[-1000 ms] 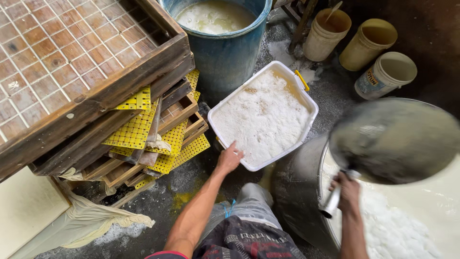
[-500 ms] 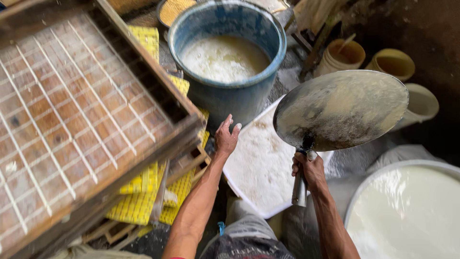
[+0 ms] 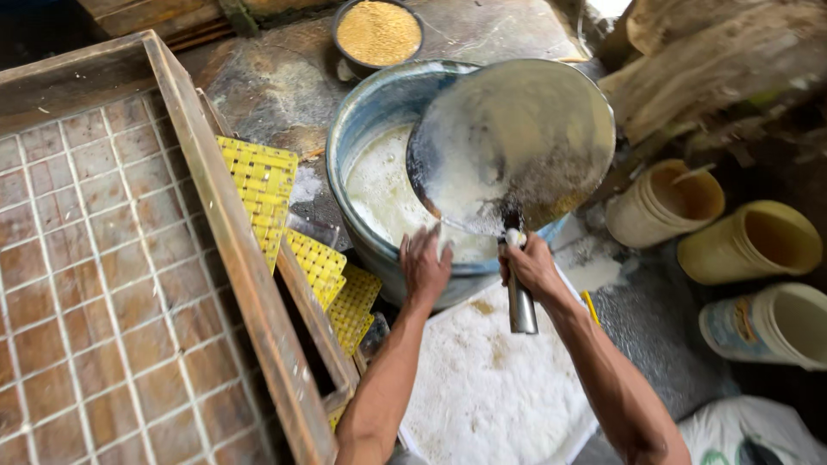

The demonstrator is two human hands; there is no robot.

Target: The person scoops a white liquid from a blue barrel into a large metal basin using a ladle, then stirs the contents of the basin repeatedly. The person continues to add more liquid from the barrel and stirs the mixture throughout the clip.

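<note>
Metal and round, the wide ladle pan is tilted over the blue barrel of white liquid, the right hand closed around its handle while the left hand rests with open fingers on the barrel's rim.

wooden tray left, buckets right

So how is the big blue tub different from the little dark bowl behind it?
The blue tub is much bigger and holds wet white mush; the dark bowl is small and full of dry yellow-brown grains. The left hand rests on the tub's rim, and the right hand tips a round metal scoop over it; nothing touches the bowl. Both are round and open on top.
</note>
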